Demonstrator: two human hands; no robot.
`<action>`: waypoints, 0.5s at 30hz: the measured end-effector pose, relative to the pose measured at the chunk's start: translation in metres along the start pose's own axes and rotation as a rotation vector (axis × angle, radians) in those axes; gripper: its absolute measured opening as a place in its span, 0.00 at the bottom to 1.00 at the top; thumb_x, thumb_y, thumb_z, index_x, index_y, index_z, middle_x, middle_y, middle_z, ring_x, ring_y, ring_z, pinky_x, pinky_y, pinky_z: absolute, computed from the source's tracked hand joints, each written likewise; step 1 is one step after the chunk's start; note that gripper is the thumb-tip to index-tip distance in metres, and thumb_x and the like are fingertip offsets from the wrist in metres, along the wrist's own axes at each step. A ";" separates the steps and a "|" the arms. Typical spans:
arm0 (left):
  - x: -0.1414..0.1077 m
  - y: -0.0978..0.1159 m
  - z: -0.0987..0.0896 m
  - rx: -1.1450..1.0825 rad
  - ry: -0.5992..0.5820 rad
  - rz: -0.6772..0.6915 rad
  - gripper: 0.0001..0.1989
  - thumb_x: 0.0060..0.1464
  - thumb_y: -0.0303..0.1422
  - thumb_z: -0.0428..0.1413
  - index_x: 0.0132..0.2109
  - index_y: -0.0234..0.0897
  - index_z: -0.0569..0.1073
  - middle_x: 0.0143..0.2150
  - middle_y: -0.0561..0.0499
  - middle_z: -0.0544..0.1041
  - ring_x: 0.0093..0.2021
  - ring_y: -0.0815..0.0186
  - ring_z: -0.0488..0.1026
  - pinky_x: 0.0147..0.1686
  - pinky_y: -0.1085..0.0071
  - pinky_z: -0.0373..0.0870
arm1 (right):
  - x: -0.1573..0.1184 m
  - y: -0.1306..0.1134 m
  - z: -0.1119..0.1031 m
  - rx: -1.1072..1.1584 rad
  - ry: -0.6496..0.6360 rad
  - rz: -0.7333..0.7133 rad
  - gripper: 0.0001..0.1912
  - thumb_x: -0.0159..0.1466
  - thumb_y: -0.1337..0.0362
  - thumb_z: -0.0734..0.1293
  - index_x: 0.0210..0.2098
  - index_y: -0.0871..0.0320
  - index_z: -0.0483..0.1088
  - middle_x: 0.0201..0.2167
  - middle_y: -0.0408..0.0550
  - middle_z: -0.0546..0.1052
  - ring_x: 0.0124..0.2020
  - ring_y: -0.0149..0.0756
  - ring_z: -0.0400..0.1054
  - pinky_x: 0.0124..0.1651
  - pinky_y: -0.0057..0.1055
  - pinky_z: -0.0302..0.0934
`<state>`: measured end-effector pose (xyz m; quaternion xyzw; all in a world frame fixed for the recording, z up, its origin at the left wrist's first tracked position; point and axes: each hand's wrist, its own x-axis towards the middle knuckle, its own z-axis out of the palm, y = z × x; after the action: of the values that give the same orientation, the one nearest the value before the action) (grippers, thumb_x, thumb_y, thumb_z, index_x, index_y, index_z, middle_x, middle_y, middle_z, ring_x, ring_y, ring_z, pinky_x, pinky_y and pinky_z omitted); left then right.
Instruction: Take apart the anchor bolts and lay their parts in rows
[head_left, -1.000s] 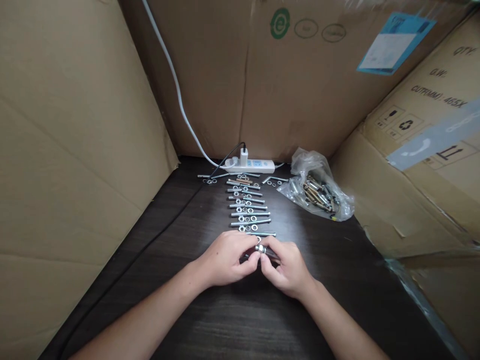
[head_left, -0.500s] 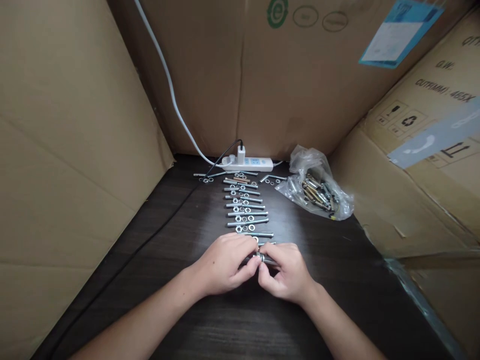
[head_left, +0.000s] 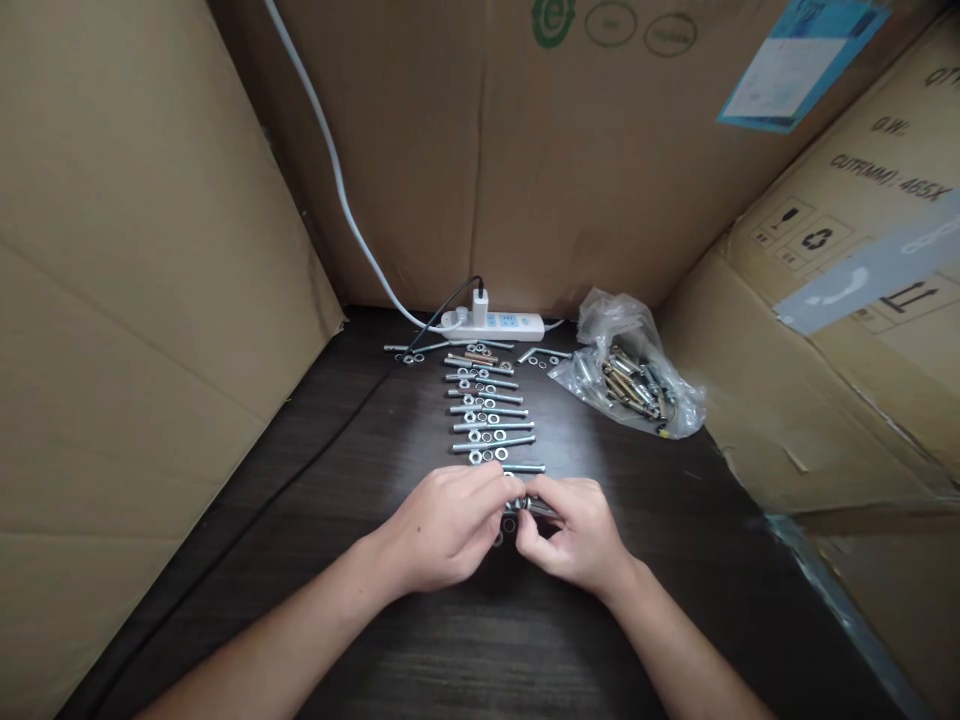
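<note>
Versus half a second ago: left hand (head_left: 450,525) has turned in, its thumb now mostly tucked out of sight where it was pressed plainly against the metal before. Two loose washers (head_left: 510,524) now show on the table (head_left: 465,660) just below the fingertips. Right hand (head_left: 577,530) has barely changed, thumb and forefinger clamped on the bolt (head_left: 541,508). The bolt sits between the two hands, just nearer than the laid-out hardware, lying roughly crosswise. Camera view shifts only slightly; the other bolts (head_left: 510,427) and the bag (head_left: 611,315) look unmoved.

Hard to make out: most of the bolt is covered by fingers; a dark ring shows on it, type unclear. Left fingertips are together at its left end; cannot tell how the left thumb grips. Left hand also covers part of the nearest laid-out bolt. Forearms cut off at the bottom edge.

Materials: silvery metal bolts in a stepped column, with flat round washers and a six-sided nut (head_left: 475,458) among them. Bag is clear crinkled plastic, silver and brassy pieces inside. White plastic power strip (head_left: 532,328) behind. Table dark, wood-grained. Creased brown cardboard (head_left: 390,150) walls around.
</note>
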<state>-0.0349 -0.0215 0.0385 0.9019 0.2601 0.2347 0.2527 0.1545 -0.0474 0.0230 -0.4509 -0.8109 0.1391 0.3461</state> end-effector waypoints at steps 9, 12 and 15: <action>0.001 0.000 -0.001 -0.053 -0.012 -0.077 0.12 0.58 0.25 0.43 0.47 0.37 0.66 0.39 0.49 0.73 0.38 0.65 0.70 0.39 0.69 0.64 | 0.000 0.002 0.001 0.003 0.010 0.001 0.05 0.56 0.66 0.63 0.32 0.58 0.69 0.20 0.41 0.72 0.19 0.28 0.62 0.25 0.26 0.55; 0.002 0.002 -0.001 -0.034 -0.015 -0.096 0.09 0.59 0.27 0.44 0.46 0.36 0.65 0.37 0.50 0.73 0.35 0.65 0.69 0.37 0.70 0.64 | 0.001 0.002 0.001 0.029 0.016 0.000 0.06 0.57 0.65 0.63 0.34 0.58 0.69 0.20 0.41 0.72 0.19 0.28 0.63 0.25 0.26 0.56; 0.002 0.002 -0.001 -0.014 -0.022 -0.108 0.08 0.60 0.28 0.43 0.45 0.36 0.64 0.36 0.50 0.72 0.34 0.66 0.69 0.36 0.70 0.63 | 0.002 0.001 0.000 0.055 0.025 0.000 0.07 0.57 0.66 0.63 0.36 0.58 0.70 0.22 0.42 0.74 0.20 0.28 0.64 0.27 0.25 0.58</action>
<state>-0.0334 -0.0211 0.0411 0.8873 0.3039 0.2128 0.2741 0.1545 -0.0453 0.0228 -0.4430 -0.8024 0.1559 0.3683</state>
